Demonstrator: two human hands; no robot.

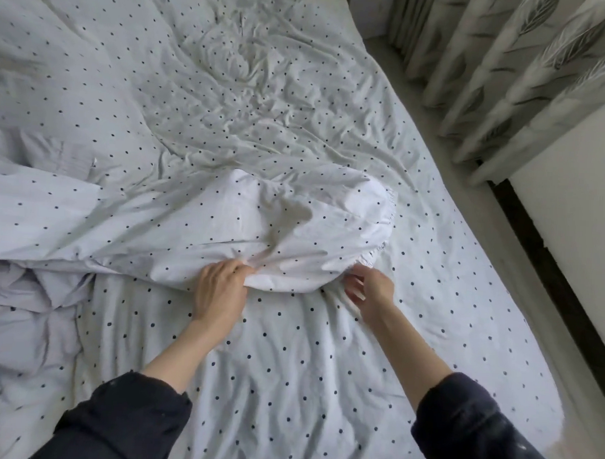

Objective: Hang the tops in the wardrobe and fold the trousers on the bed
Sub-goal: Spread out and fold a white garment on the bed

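Across the bed [446,303], seen from our head camera, a white dotted duvet [226,219] lies bunched, its near edge folded back toward us over the dotted sheet [289,366]. That edge sits right at our hands. Our left hand [220,288] has its grip closed round the hem, fingers curled into a gathered fold of the fabric, the back of the hand up and the forearm reaching straight forward from a dark sleeve [123,418]. Our right hand [371,290] is just beside the duvet's frilled corner, its fingers spread and loosely bent, the tips at the cloth's edge; we cannot tell whether they actually hold any of it. That forearm angles in from the right.

At the left edge, a crumpled pale lilac cloth [20,308] lies on the bed, partly under the duvet; whether it is a top or trousers we cannot tell. Feather-patterned curtains [505,82] hang beyond the bed.
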